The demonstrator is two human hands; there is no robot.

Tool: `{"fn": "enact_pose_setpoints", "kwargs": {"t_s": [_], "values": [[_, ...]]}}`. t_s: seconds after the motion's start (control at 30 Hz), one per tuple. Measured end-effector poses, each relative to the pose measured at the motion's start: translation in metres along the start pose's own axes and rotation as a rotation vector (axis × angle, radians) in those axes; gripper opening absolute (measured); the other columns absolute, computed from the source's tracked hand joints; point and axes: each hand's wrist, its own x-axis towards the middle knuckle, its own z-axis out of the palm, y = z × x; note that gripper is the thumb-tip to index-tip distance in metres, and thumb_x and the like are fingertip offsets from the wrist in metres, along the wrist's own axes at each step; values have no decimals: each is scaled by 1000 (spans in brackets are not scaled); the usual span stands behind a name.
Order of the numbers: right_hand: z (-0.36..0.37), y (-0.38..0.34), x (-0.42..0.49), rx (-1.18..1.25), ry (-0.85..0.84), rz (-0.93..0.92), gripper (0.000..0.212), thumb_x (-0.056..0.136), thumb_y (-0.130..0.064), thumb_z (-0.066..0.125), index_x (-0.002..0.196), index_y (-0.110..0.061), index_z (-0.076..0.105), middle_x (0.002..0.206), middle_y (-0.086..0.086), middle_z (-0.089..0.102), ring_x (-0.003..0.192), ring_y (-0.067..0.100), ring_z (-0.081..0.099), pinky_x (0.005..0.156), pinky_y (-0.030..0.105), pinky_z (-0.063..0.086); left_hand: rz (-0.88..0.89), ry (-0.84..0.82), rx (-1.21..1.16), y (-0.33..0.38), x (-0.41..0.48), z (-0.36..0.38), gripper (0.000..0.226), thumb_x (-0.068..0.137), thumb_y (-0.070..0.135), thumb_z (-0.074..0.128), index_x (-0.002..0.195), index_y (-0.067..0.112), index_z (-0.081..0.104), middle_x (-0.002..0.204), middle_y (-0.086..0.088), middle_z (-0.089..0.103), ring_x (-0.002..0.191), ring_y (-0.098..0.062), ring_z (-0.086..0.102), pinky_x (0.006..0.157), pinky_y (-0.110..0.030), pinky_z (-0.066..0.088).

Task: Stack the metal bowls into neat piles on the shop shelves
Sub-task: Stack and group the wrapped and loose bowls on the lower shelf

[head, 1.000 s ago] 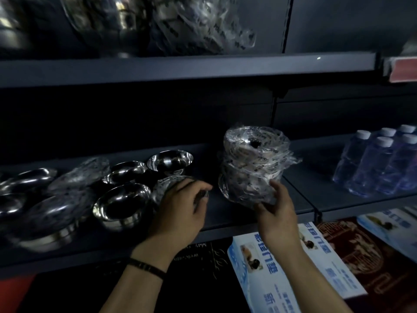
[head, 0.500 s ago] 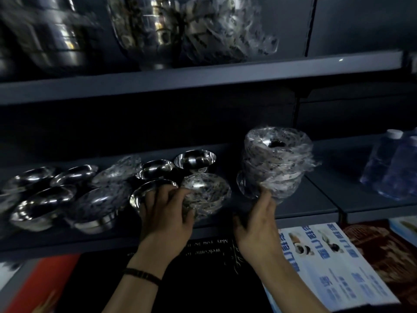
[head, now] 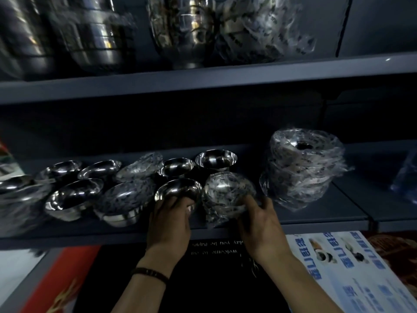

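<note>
Several loose metal bowls lie across the middle shelf (head: 282, 229), some bare, some in printed plastic wrap. My left hand (head: 169, 220) grips the near side of a bare metal bowl (head: 178, 190) at the shelf's front. Just to its right, my right hand (head: 259, 220) holds a plastic-wrapped bowl (head: 228, 190) by its lower edge. A tall wrapped stack of bowls (head: 302, 168) stands upright further right, with neither hand on it.
Large steel bowls (head: 94, 35) and wrapped stacks (head: 255, 30) fill the upper shelf (head: 203, 82). Water bottles (head: 406, 177) stand at the far right. Printed boxes (head: 352, 272) and a dark mat lie below the shelf edge.
My right hand let go of the tall wrapped stack and moved left onto the wrapped single bowl. My left hand settled on the bare bowl. The view shifted left.
</note>
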Motion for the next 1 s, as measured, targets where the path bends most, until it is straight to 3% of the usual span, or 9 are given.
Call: {"fn": "enact_pose_setpoints", "kwargs": {"t_s": [0.13, 0.23, 0.3, 0.47, 0.57, 0.63, 0.8, 0.9, 1.0], "values": [[8, -3, 6, 1, 25, 15, 35, 102, -34, 62, 137, -34, 56, 149, 15, 42, 125, 37, 56, 96, 37, 53, 21, 10, -20, -6, 1, 0, 38, 97, 10, 61, 123, 38, 67, 128, 9, 63, 121, -26, 49, 107, -45, 47], [12, -1, 8, 62, 69, -15, 23, 102, -25, 64, 124, -28, 62, 127, 13, 53, 88, 16, 56, 74, 17, 39, 17, 30, -61, -8, -1, -3, 30, 97, 15, 63, 119, 36, 68, 125, 10, 59, 120, -26, 46, 106, -44, 47], [12, -4, 9, 124, 108, -32, 15, 101, -21, 66, 115, -27, 65, 117, 10, 55, 78, 6, 48, 67, 12, 33, 2, 49, -99, -11, -4, -6, 28, 96, 16, 66, 116, 36, 68, 127, 11, 52, 122, -24, 42, 107, -42, 48], [4, -33, 11, 245, 210, -134, 11, 102, -24, 65, 113, -29, 65, 120, 4, 53, 92, 2, 50, 80, 6, 34, -98, 25, -195, -26, -4, -18, 40, 96, 21, 73, 131, 34, 58, 144, 8, 33, 137, -22, 31, 113, -40, 47], [5, -51, 12, 283, 226, -218, 14, 102, -24, 65, 115, -29, 65, 120, 4, 54, 96, -2, 49, 82, -5, 32, -152, 24, -263, -29, -5, -27, 52, 97, 25, 73, 142, 32, 49, 148, 4, 33, 140, -20, 30, 111, -25, 36], [13, -61, 12, 299, 205, -219, 15, 102, -21, 66, 114, -30, 65, 121, 3, 53, 98, 3, 50, 83, -6, 30, -159, 42, -289, -30, -5, -31, 56, 96, 26, 74, 144, 32, 45, 148, 4, 35, 140, -20, 31, 111, -28, 36], [39, -83, 21, 298, 176, -231, 19, 101, -17, 67, 115, -29, 64, 129, 4, 51, 97, -4, 43, 87, -8, 28, -124, 88, -410, -38, -11, -31, 73, 94, 28, 77, 151, 40, 32, 151, 7, 37, 136, -14, 40, 110, -31, 43], [48, -91, 27, 300, 164, -276, 22, 100, -9, 67, 115, -25, 64, 132, 8, 51, 100, -16, 46, 84, -8, 30, -74, 89, -400, -43, -13, -30, 74, 96, 32, 75, 153, 39, 30, 149, 10, 36, 131, -11, 45, 109, -31, 47], [57, -94, 30, 283, 146, -301, 24, 99, -7, 67, 116, -24, 64, 132, 9, 52, 102, -16, 47, 83, -8, 30, -85, 83, -422, -47, -13, -29, 79, 94, 34, 77, 154, 42, 26, 155, 9, 32, 141, -15, 44, 113, -40, 50]]}}
